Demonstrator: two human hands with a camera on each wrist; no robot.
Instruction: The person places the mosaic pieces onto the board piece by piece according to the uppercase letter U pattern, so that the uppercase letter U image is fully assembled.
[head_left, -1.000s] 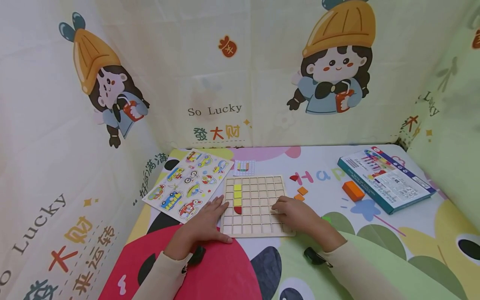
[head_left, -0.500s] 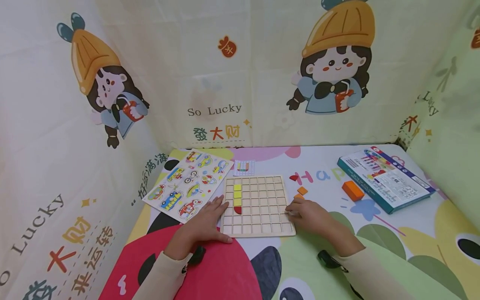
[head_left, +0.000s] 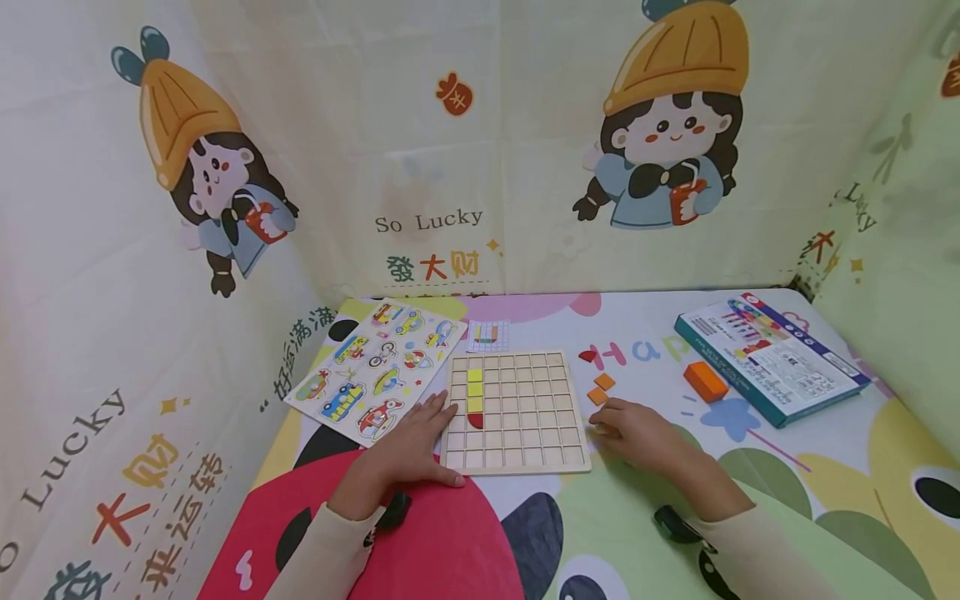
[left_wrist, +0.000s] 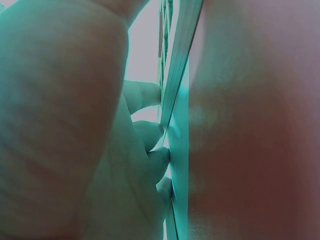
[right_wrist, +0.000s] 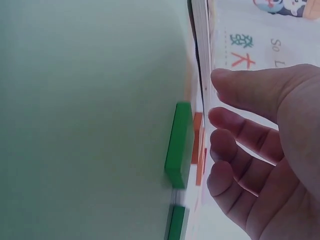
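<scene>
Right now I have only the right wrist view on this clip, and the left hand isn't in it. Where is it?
Observer: In the head view, the left hand is at the left edge of the wooden board, which is divided into small squares.
Operator: I see just a sliver of that board. Is anything in its squares?
Observer: Yes, three yellow pieces sit in one column, with a red piece next in line on the near side.
Operator: And what lies just past the board's far edge?
Observer: A small paper card printed with a grid and a coloured shape.
</scene>
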